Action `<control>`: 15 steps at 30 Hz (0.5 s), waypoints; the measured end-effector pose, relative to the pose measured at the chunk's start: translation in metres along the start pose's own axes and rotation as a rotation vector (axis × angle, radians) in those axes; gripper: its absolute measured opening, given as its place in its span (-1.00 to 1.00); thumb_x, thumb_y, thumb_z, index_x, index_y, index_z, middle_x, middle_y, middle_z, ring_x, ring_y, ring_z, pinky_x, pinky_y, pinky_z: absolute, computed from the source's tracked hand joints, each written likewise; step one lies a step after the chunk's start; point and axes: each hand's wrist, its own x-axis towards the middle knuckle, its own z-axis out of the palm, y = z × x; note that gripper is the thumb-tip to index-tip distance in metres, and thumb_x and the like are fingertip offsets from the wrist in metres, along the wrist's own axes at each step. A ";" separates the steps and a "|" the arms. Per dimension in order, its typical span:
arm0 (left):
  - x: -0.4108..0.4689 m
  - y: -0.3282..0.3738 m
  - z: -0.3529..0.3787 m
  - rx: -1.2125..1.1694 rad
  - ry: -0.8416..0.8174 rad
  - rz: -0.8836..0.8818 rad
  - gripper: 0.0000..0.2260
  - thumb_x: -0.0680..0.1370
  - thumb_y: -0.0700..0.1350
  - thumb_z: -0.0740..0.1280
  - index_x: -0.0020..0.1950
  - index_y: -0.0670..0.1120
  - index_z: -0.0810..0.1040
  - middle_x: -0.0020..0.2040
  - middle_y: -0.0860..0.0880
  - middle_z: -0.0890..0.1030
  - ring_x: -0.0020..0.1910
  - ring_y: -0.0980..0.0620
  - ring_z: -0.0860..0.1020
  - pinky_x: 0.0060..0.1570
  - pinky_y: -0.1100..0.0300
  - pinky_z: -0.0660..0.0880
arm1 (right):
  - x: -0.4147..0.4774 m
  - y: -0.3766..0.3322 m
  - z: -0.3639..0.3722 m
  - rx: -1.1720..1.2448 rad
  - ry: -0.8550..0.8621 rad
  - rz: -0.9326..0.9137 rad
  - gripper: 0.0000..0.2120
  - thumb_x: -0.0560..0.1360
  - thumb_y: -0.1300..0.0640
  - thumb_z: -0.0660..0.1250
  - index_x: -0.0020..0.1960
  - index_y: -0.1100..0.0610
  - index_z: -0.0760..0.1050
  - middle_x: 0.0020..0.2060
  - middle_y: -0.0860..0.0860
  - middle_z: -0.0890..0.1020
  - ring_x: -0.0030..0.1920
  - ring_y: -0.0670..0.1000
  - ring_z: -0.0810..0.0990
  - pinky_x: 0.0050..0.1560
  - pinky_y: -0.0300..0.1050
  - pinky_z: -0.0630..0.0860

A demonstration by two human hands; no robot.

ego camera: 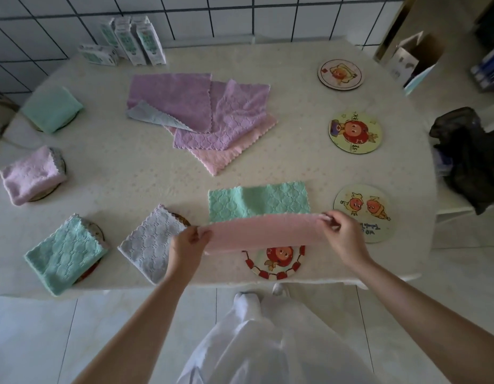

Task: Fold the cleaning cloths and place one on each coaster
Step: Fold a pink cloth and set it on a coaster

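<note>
Pink cloth stretched between left hand and right hand, pinched by fingers.

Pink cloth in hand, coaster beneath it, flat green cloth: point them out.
pink cloth point(262, 231), head view, middle of the strip.
coaster point(279, 257), head view, its printed red face.
flat green cloth point(268, 200), head view, middle of visible part.

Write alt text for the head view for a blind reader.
The left hand and right hand pinch the ends of a pink cloth held over a coaster at the near edge of the table. Four folded cloths sit on coasters at left; three bare coasters lie at right, unfolded cloths mid-table.
</note>
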 end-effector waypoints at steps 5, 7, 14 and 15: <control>0.050 0.014 0.014 -0.126 0.049 -0.191 -0.88 0.50 -0.14 0.36 -0.18 -0.17 0.61 -0.29 -0.19 0.60 -0.33 0.00 0.45 -0.31 0.17 0.40 | 0.058 -0.005 0.016 0.105 0.027 0.214 -0.89 0.53 0.15 0.33 -0.03 0.17 0.58 -0.28 -0.04 0.59 -0.32 -0.14 0.50 -0.36 -0.35 0.31; 0.067 0.016 0.021 -0.128 0.049 -0.232 -0.85 0.51 -0.15 0.32 -0.15 -0.22 0.60 -0.30 -0.18 0.55 -0.32 -0.01 0.42 -0.31 0.15 0.37 | 0.075 -0.005 0.024 0.120 0.014 0.264 -0.87 0.53 0.14 0.32 -0.01 0.17 0.58 -0.21 -0.03 0.61 -0.23 -0.09 0.54 -0.32 -0.34 0.34; 0.103 0.012 0.038 -0.039 0.026 -0.270 -0.82 0.52 -0.08 0.26 -0.10 -0.17 0.57 -0.18 -0.24 0.61 -0.31 -0.05 0.46 -0.30 0.08 0.44 | 0.114 0.013 0.045 0.090 -0.043 0.327 -0.85 0.52 0.13 0.33 -0.03 0.21 0.60 -0.19 0.04 0.63 -0.16 0.02 0.58 -0.18 -0.18 0.40; 0.105 0.011 0.039 -0.028 0.027 -0.267 -0.81 0.52 -0.06 0.26 -0.09 -0.16 0.57 -0.17 -0.23 0.62 -0.30 -0.06 0.48 -0.29 0.04 0.48 | 0.117 0.017 0.046 0.082 -0.043 0.335 -0.85 0.52 0.12 0.34 -0.05 0.20 0.60 -0.20 0.04 0.64 -0.17 0.03 0.58 -0.18 -0.16 0.43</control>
